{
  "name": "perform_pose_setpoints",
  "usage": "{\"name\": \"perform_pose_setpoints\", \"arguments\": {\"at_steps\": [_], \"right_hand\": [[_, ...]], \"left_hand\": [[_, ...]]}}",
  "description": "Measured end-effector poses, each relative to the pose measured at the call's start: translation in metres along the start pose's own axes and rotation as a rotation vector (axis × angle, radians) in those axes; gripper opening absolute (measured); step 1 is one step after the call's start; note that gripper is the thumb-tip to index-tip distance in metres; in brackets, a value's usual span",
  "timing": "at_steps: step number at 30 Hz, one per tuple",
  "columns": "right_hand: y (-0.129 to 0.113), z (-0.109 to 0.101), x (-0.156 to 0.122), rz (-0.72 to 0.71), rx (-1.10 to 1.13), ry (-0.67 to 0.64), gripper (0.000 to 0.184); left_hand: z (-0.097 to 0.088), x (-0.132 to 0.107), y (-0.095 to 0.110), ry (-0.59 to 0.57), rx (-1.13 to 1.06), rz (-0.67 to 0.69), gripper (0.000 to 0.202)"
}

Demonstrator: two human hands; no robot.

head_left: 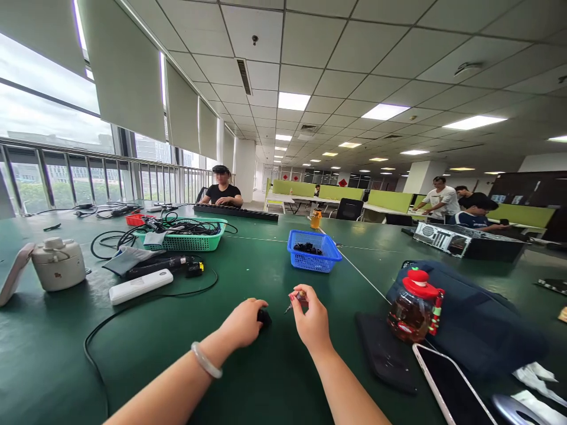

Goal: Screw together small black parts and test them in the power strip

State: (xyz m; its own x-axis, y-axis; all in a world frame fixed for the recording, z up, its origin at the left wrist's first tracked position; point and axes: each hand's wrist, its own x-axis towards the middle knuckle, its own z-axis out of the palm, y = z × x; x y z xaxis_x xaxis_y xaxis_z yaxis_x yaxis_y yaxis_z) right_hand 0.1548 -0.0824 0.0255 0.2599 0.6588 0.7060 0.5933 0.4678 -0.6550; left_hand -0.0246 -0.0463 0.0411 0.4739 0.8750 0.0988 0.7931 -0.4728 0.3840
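Note:
My left hand (243, 323) is curled over a small black object (264, 317) that rests on the green table (274, 260). A pale bangle (205, 360) circles that wrist. Just to the right, my right hand (311, 319) pinches a small screwdriver (295, 300) between thumb and fingertips, its tip pointing down-left toward the black object. A blue basket (313, 250) holding small dark parts stands farther back, beyond both hands.
A red-lidded tea jug (413, 310), a dark bag (469, 319), a black case (384, 351) and a phone (452, 386) lie right. A green basket of cables (186, 233), a white power bank (140, 285) and a white pot (57, 262) lie left. People sit at the desks beyond.

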Motion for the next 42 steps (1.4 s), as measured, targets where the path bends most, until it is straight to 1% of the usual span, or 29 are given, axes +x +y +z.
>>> {"name": "perform_pose_setpoints", "arguments": {"at_steps": [2, 4, 9, 12, 16, 20, 23, 27, 30, 36, 42], "right_hand": [[-0.002, 0.001, -0.001, -0.045, -0.018, -0.014, 0.015], [-0.003, 0.001, -0.001, -0.064, -0.014, -0.010, 0.016], [-0.006, 0.000, -0.001, -0.029, 0.092, 0.054, 0.018], [-0.008, 0.000, -0.002, -0.039, 0.135, 0.057, 0.017], [-0.012, 0.003, -0.006, -0.100, 0.141, -0.018, 0.014], [-0.017, 0.007, -0.008, -0.185, 0.104, -0.098, 0.011], [-0.022, 0.007, -0.010, -0.265, 0.049, -0.122, 0.014], [-0.028, 0.006, -0.012, -0.390, -0.035, -0.152, 0.019], [-0.032, 0.006, -0.013, -0.462, -0.084, -0.183, 0.021], [-0.034, 0.007, -0.015, -0.559, -0.118, -0.251, 0.027], [-0.035, 0.008, -0.016, -0.585, -0.139, -0.299, 0.027]], "left_hand": [[0.011, 0.004, 0.007, 0.009, -0.048, -0.012, 0.056], [0.018, 0.006, 0.007, 0.031, -0.098, -0.005, 0.055], [0.029, 0.009, -0.002, 0.066, -0.234, 0.058, 0.048], [0.033, 0.010, -0.006, 0.083, -0.286, 0.074, 0.040], [0.035, 0.010, -0.004, 0.084, -0.333, 0.095, 0.033], [0.036, 0.010, -0.003, 0.065, -0.367, 0.162, 0.027], [0.038, 0.010, -0.004, 0.091, -0.367, 0.198, 0.021], [0.040, 0.012, -0.006, 0.111, -0.379, 0.238, 0.018], [0.041, 0.013, -0.007, 0.117, -0.361, 0.236, 0.017], [0.041, 0.013, -0.008, 0.124, -0.338, 0.210, 0.017], [0.042, 0.015, -0.010, 0.128, -0.371, 0.226, 0.012]]}}
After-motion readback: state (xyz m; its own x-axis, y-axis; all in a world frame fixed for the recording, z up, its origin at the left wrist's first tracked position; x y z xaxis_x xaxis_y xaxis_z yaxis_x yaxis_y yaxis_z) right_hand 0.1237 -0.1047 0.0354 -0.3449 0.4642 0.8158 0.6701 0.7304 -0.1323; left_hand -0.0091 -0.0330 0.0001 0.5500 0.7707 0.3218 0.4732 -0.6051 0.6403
